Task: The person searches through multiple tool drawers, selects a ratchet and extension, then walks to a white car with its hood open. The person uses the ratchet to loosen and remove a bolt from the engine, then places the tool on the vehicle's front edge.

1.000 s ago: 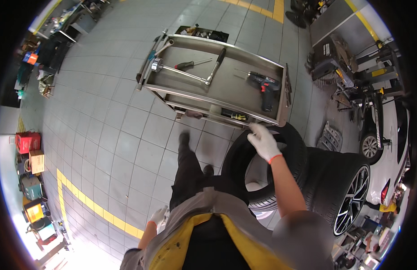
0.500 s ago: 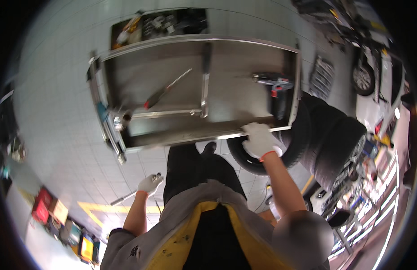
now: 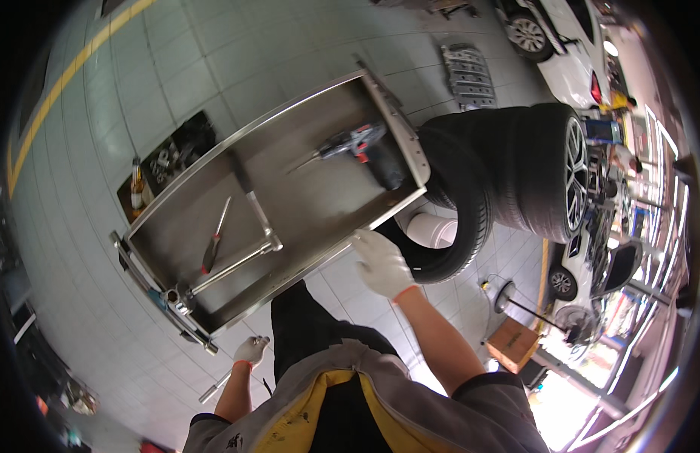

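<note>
My left hand, gloved in white, is closed around a long silver bar low beside my dark trousers. My right hand, also gloved, touches the near rim of a steel cart's top tray with its fingers extended. In that tray lie a red-and-black screwdriver, a long bar wrench with a black handle, a second silver bar with a socket head joining it at an angle, and a cordless drill with a bit. More metal tools hang at the cart's left end.
Tyres, some on black-and-silver wheels, stand right of the cart, with a white bucket behind one tyre. An open parts box is beyond the cart. Around are a metal plate, white cars, a cardboard box and a person.
The view has turned, so the cart now appears tilted and the tyres higher at right. My right hand has moved onto the tray's rim; my left still holds the bar.
</note>
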The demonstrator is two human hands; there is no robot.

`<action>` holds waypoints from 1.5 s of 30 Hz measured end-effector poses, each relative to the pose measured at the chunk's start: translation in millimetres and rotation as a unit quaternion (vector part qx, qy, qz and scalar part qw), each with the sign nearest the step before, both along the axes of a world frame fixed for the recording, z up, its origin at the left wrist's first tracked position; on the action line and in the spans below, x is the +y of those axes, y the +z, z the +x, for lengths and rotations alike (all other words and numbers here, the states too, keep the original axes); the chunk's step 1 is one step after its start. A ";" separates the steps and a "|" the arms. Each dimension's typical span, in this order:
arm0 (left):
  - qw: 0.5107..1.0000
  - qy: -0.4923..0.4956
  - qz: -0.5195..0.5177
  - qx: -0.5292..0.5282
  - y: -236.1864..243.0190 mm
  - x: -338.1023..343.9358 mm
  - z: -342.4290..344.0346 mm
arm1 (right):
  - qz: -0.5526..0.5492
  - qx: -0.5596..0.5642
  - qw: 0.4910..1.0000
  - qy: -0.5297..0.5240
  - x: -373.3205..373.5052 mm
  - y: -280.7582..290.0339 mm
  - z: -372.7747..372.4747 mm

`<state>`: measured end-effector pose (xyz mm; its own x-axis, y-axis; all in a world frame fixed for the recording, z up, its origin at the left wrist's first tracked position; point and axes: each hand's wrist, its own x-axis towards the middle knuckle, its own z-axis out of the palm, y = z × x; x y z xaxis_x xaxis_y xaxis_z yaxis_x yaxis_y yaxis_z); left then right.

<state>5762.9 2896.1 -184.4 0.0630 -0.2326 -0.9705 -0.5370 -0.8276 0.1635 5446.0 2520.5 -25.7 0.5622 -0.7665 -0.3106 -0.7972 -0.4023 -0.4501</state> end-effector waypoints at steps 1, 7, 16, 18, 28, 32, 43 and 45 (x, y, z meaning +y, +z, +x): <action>1.000 -0.017 -0.010 -0.005 -1.6 -2.6 -2.0 | 0.050 0.022 0.996 -0.069 -1.3 6.2 -41.3; 0.969 -0.228 -0.097 -0.006 -39.8 -34.4 -34.3 | 0.134 -0.190 0.756 -0.612 155.2 36.3 -308.5; 0.854 -0.447 -0.254 -0.078 -76.6 -93.9 -231.3 | 0.268 0.001 0.608 -0.748 686.6 -81.7 -512.6; 0.870 -0.446 -0.205 -0.043 -61.9 -113.7 -322.9 | 0.335 -0.010 0.519 -0.787 799.7 -98.8 -516.6; 0.833 -0.536 -0.095 0.103 -19.7 -122.2 -904.0 | 0.281 -0.180 0.134 -0.933 992.3 -187.1 -563.3; 0.676 -0.714 -0.107 0.145 -37.2 -93.9 -1129.9 | 0.202 -0.398 0.003 -0.895 901.3 -161.9 -618.6; 0.269 -0.935 -0.206 0.101 78.8 77.5 -1684.3 | 0.118 -0.460 -0.091 -0.875 937.7 -178.3 -986.8; 0.259 -0.930 -0.247 0.078 76.4 125.4 -1749.3 | 0.100 -0.452 -0.099 -0.881 984.1 -189.9 -1067.5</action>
